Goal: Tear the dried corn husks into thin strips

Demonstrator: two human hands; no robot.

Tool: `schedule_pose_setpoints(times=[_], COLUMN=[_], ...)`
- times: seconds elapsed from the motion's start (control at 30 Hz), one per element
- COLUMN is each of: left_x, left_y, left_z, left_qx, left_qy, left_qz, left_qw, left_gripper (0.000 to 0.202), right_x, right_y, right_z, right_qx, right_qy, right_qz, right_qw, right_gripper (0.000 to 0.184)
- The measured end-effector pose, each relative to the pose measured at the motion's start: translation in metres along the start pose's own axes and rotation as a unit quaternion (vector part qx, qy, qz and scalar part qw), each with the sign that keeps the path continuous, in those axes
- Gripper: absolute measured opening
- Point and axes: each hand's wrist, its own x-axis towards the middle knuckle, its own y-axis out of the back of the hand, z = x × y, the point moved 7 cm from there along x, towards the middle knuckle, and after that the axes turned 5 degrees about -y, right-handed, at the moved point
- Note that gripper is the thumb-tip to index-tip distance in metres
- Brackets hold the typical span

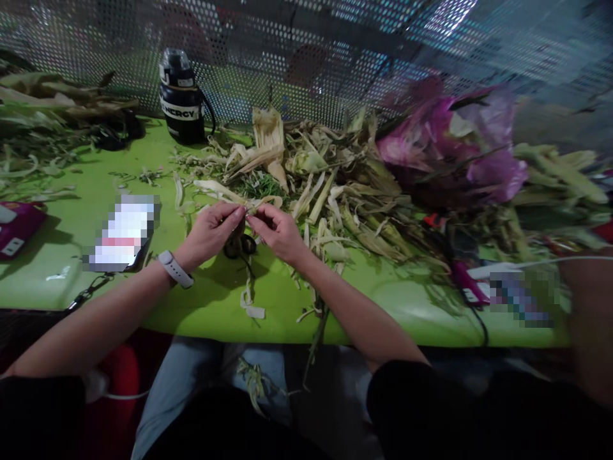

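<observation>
My left hand and my right hand meet over the green table, fingertips pinched together on a thin pale leaf strip. A small dark object sits under the hands; I cannot make out what it is. Just beyond the hands lies a heap of dried husks and leaf strips. A pale watch is on my left wrist.
A black bottle stands at the back left by the perforated screen. A phone lies left of my hands, a purple packet at the left edge. Purple bags and green stalks fill the right side. Another person's arm shows at the right.
</observation>
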Motion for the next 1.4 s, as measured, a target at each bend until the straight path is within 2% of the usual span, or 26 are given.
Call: schedule_pose_setpoints(times=[0.13, 0.3, 0.43, 0.53, 0.67, 0.77, 0.87, 0.93, 1.0, 1.1, 1.27, 1.4], left_x=[-0.004, -0.009, -0.013, -0.014, -0.011, -0.011, -0.011, -0.010, -0.010, -0.010, -0.009, -0.010], left_y=[-0.010, -0.020, -0.025, -0.025, -0.019, -0.018, -0.016, -0.016, -0.016, -0.015, -0.013, -0.016], left_z=[-0.003, -0.006, -0.010, -0.010, -0.010, -0.012, -0.012, -0.009, -0.008, -0.009, -0.013, -0.015], left_qx=[-0.088, -0.190, -0.232, -0.228, -0.180, -0.197, -0.191, -0.170, -0.163, -0.176, -0.181, -0.140], left_qy=[0.060, 0.116, 0.150, 0.153, 0.139, 0.148, 0.147, 0.134, 0.132, 0.142, 0.133, 0.137], left_qz=[-0.034, -0.026, -0.037, -0.047, -0.042, -0.036, -0.027, -0.032, -0.029, -0.008, 0.003, -0.040], left_qw=[0.994, 0.974, 0.961, 0.960, 0.973, 0.969, 0.970, 0.976, 0.977, 0.974, 0.974, 0.980], left_gripper=[0.032, 0.033, 0.034, 0.032, 0.027, 0.021, 0.030, 0.043, 0.046, 0.040, 0.040, 0.042], right_x=[0.000, -0.006, -0.007, -0.005, -0.002, -0.001, 0.002, 0.003, 0.004, 0.003, 0.000, -0.001], right_y=[-0.002, 0.002, 0.005, 0.006, 0.005, 0.005, 0.010, 0.012, 0.012, 0.014, 0.013, 0.015], right_z=[-0.005, -0.013, -0.013, -0.011, -0.011, -0.011, 0.001, 0.013, 0.020, 0.017, 0.004, 0.002], right_qx=[-0.068, -0.141, -0.163, -0.167, -0.156, -0.145, -0.042, 0.055, 0.115, 0.108, 0.036, 0.058], right_qy=[0.030, 0.084, 0.083, 0.074, 0.081, 0.079, 0.001, -0.067, -0.098, -0.083, -0.037, -0.026], right_qz=[0.007, 0.079, 0.105, 0.103, 0.056, 0.032, 0.035, 0.055, 0.082, 0.109, 0.090, 0.116], right_qw=[0.997, 0.983, 0.978, 0.978, 0.983, 0.986, 0.998, 0.995, 0.985, 0.985, 0.995, 0.991], right_gripper=[0.046, 0.036, 0.030, 0.029, 0.027, 0.022, 0.028, 0.037, 0.043, 0.047, 0.052, 0.050])
